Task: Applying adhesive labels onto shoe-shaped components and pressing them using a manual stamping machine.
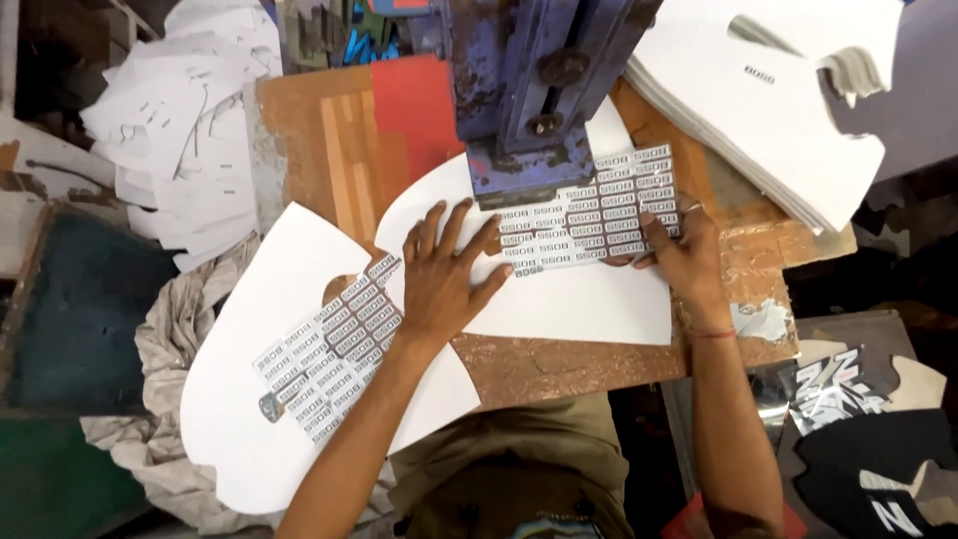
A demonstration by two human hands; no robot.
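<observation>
Left hand (444, 274) spread flat, pressing the white sheet (589, 309) on the desk (559, 364). Right hand (679, 250) pinching the silver label strip (589, 215) under the blue press head (529, 150). Could pinch fingers if kept so close. Might print crooked if slid.

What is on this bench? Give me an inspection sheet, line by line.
Surface: worn brown board bench top.
Job's things: white curved sheet with rows of small grey labels, lying under blue metal press head.
Clutter: second white labelled sheet; stack of white sheets; heap of white offcuts; red card.
Grips: left hand flat on sheet; right hand pressing label rows.
Cables: nothing seen.
Surroundings: crumpled grey cloth.
</observation>
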